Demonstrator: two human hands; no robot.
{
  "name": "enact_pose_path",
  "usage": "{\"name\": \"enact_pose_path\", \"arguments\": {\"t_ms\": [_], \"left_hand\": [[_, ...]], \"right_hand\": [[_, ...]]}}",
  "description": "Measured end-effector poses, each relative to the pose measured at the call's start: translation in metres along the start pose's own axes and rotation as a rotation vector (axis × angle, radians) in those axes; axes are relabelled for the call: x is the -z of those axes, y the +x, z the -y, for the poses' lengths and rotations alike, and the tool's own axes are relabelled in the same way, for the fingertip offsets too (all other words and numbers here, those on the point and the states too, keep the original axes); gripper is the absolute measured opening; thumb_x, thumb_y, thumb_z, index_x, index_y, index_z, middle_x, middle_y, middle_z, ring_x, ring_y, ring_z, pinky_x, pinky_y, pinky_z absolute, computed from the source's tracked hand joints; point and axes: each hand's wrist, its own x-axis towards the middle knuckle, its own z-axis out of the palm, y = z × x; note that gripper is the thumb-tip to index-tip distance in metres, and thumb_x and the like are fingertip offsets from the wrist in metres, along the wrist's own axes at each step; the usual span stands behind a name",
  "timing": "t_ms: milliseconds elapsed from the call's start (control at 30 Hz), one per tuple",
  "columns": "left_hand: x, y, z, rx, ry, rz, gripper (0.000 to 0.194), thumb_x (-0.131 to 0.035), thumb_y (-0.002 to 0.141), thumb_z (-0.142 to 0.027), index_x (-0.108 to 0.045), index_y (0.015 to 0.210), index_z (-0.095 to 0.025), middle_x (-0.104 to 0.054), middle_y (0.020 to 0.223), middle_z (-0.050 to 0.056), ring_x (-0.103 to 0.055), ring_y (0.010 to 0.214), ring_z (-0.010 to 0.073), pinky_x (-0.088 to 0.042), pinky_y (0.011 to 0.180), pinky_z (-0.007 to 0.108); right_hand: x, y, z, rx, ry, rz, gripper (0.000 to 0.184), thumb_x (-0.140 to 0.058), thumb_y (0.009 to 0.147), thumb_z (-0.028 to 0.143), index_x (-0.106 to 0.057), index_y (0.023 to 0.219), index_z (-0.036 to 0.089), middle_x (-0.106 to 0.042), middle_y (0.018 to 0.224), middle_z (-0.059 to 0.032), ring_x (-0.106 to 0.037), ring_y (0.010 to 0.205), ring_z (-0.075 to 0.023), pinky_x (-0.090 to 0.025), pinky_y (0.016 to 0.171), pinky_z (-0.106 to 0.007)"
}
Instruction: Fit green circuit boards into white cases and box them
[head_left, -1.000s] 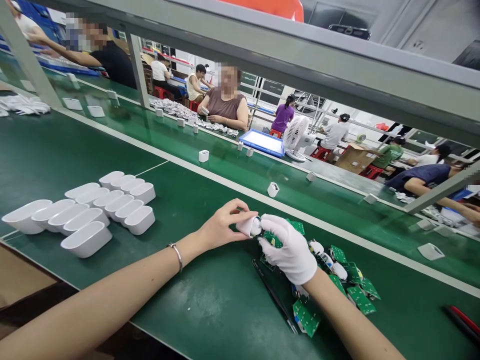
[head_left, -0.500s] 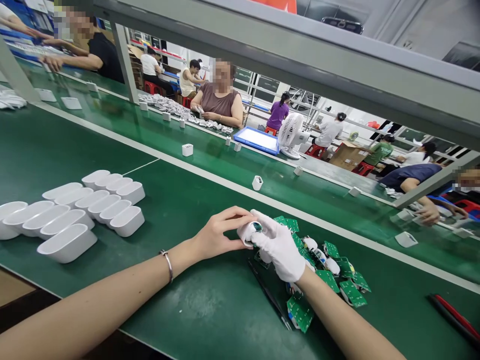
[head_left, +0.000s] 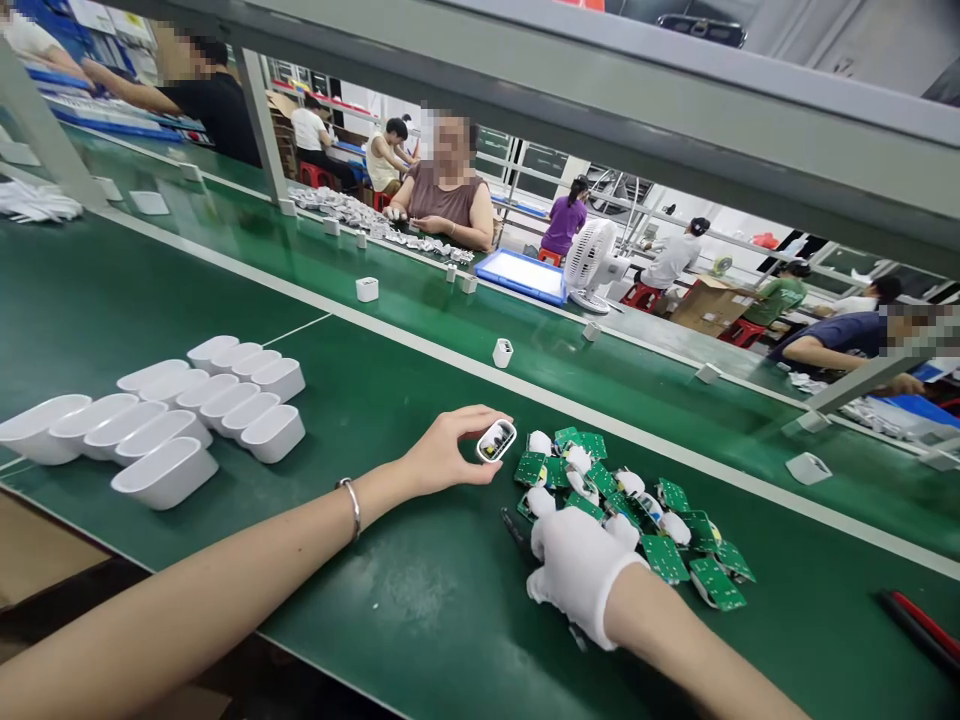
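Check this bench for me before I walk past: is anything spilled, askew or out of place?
Only the green circuit boards look untidy: a loose, overlapping heap under the gloved right hand. The white shells sit in neat rows. The left hand holds a small white housing. Nothing looks damaged.

No legible text — none anywhere.

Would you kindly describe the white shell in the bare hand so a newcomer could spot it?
On the green bench, left of the heap of green circuit boards, the bare left hand pinches a small white shell. Unlike the empty shells stacked farther left, its open end shows parts inside.
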Motion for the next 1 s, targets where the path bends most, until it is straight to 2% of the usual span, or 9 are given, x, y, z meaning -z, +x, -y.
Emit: {"name": "enact_pose_path", "arguments": {"t_ms": [100, 200, 300, 367, 433, 500, 633, 767, 1000], "left_hand": [[0.0, 0.001, 0.005, 0.072, -0.09, 0.013, 0.04, -0.067, 0.07, -0.015, -0.065, 0.109, -0.016, -0.059, 0.111, 0.006, -0.058, 0.093, 0.0162, -0.05, 0.082, 0.023], [0.0, 0.002, 0.008, 0.109, -0.145, -0.007, 0.039, -0.07, 0.069, -0.019, -0.066, 0.107, -0.015, -0.059, 0.109, 0.006, -0.058, 0.093, 0.0168, -0.049, 0.082, 0.024], [-0.001, 0.002, 0.004, 0.122, -0.185, -0.011, 0.041, -0.072, 0.067, -0.024, -0.067, 0.107, -0.014, -0.06, 0.107, 0.006, -0.058, 0.091, 0.0171, -0.05, 0.08, 0.025], [-0.002, 0.002, 0.0, 0.109, -0.193, 0.013, 0.038, -0.071, 0.067, -0.023, -0.068, 0.104, -0.014, -0.06, 0.105, 0.007, -0.058, 0.09, 0.0175, -0.05, 0.078, 0.024], [-0.004, 0.001, -0.005, 0.086, -0.208, 0.045, 0.035, -0.07, 0.066, -0.02, -0.07, 0.1, -0.014, -0.061, 0.104, 0.007, -0.058, 0.09, 0.0177, -0.049, 0.076, 0.025], [-0.006, 0.0, -0.007, 0.076, -0.238, 0.065, 0.033, -0.069, 0.065, -0.017, -0.071, 0.098, -0.013, -0.061, 0.103, 0.007, -0.058, 0.089, 0.0176, -0.049, 0.076, 0.024], [-0.007, 0.0, -0.009, 0.084, -0.254, 0.069, 0.041, -0.071, 0.063, -0.018, -0.07, 0.104, -0.014, -0.061, 0.102, 0.007, -0.059, 0.087, 0.0178, -0.05, 0.074, 0.024], [-0.007, -0.001, -0.009, 0.052, -0.209, 0.073, 0.042, -0.071, 0.064, -0.016, -0.07, 0.106, -0.014, -0.062, 0.099, 0.006, -0.06, 0.087, 0.0177, -0.049, 0.076, 0.024], [-0.007, -0.001, -0.011, 0.076, -0.285, 0.078, 0.045, -0.071, 0.062, -0.015, -0.07, 0.106, -0.014, -0.059, 0.096, 0.005, -0.058, 0.083, 0.0159, -0.049, 0.07, 0.023]], "right_hand": [[0.005, 0.007, -0.008, 0.048, 0.214, 0.125, 0.014, -0.067, 0.058, 0.016, -0.058, 0.068, 0.021, -0.05, 0.045, 0.0042, -0.053, 0.041, -0.016, -0.036, 0.042, -0.024], [0.036, 0.007, -0.012, 0.118, 0.539, 0.204, 0.016, -0.065, 0.07, 0.03, -0.058, 0.08, 0.019, -0.055, 0.051, 0.0029, -0.054, 0.041, -0.0146, -0.038, 0.038, -0.022], [0.06, 0.01, -0.01, 0.308, 1.096, -0.07, 0.032, -0.075, 0.069, 0.043, -0.059, 0.078, 0.017, -0.057, 0.057, 0.0026, -0.055, 0.049, -0.0097, -0.045, 0.046, -0.018], [0.061, 0.019, -0.007, 0.369, 1.419, -0.273, 0.042, -0.085, 0.057, 0.044, -0.061, 0.075, 0.015, -0.06, 0.065, 0.0012, -0.058, 0.056, -0.0091, -0.05, 0.052, -0.017], [0.052, 0.031, -0.004, 0.347, 1.578, -0.366, 0.048, -0.09, 0.047, 0.043, -0.063, 0.072, 0.014, -0.064, 0.071, -0.0021, -0.063, 0.062, -0.0122, -0.055, 0.057, -0.018], [0.039, 0.042, -0.002, 0.315, 1.638, -0.407, 0.05, -0.092, 0.042, 0.042, -0.064, 0.071, 0.012, -0.067, 0.073, -0.0055, -0.066, 0.064, -0.0159, -0.057, 0.059, -0.02], [0.022, 0.053, 0.001, 0.306, 1.636, -0.485, 0.046, -0.089, 0.049, 0.04, -0.063, 0.072, 0.011, -0.068, 0.073, -0.008, -0.067, 0.061, -0.019, -0.06, 0.058, -0.025], [0.019, 0.052, 0.001, 0.334, 1.619, -0.613, 0.04, -0.087, 0.052, 0.035, -0.06, 0.073, 0.014, -0.069, 0.076, -0.006, -0.068, 0.066, -0.0225, -0.061, 0.058, -0.03], [0.018, 0.052, 0.001, 0.33, 1.637, -0.605, 0.043, -0.088, 0.051, 0.035, -0.059, 0.073, 0.012, -0.069, 0.076, -0.0085, -0.068, 0.064, -0.0197, -0.06, 0.06, -0.025]]}}
